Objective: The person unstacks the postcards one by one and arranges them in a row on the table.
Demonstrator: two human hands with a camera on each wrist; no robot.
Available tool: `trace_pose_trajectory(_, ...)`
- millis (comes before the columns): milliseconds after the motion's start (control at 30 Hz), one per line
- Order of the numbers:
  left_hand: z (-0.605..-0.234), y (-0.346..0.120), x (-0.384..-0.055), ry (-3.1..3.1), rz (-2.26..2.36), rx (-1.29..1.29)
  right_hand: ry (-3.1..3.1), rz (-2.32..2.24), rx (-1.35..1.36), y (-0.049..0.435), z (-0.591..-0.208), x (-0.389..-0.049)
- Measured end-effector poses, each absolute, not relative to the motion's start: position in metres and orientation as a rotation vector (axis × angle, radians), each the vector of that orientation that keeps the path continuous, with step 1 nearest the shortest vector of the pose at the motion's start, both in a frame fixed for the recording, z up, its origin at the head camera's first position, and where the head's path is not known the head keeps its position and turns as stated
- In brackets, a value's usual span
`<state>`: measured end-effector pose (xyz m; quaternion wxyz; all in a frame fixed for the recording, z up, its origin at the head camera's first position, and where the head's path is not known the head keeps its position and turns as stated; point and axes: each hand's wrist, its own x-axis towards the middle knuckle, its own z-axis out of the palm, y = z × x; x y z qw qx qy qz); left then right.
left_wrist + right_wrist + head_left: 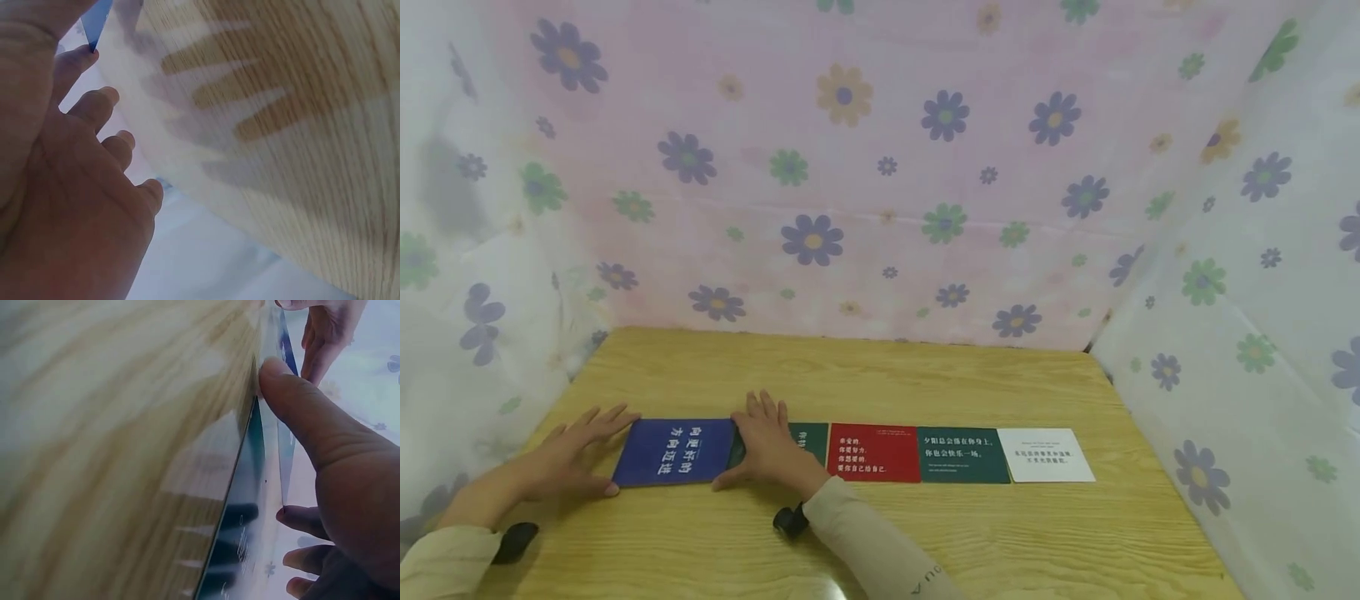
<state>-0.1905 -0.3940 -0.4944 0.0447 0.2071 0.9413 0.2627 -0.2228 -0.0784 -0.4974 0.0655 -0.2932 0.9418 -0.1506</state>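
In the head view, a blue card (pixel 658 452) with white characters lies at the left end of a row of cards. My left hand (pixel 567 460) holds its left side, index finger at the far corner and thumb at the near one. The right hand (pixel 771 450) spans its right side the same way, over a green card (pixel 814 442) that it partly hides. Further right come a red card (pixel 880 454), another green card (pixel 964 458) and a white card (pixel 1051 458). The left wrist view shows one blue corner (pixel 97 25) against a fingertip.
The cards are on a glossy wood-grain table (pixel 962 542). Flower-printed cloth (pixel 887 225) walls off its back and both sides. A black wrist strap (pixel 790 522) sits at my right cuff.
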Motion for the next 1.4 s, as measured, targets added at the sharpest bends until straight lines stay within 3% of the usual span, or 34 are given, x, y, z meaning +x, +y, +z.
trace_pose_trajectory(1033, -0.492, -0.394, -0.196, 2.844, 0.671, 0.590, 2.813, -0.354, -0.806, -0.083, -0.494, -0.220)
trace_pose_trajectory(1400, -0.502, -0.376, -0.185, 3.018, 0.706, 0.525, 2.690, -0.567, -1.053, -0.061, -0.485, -0.215)
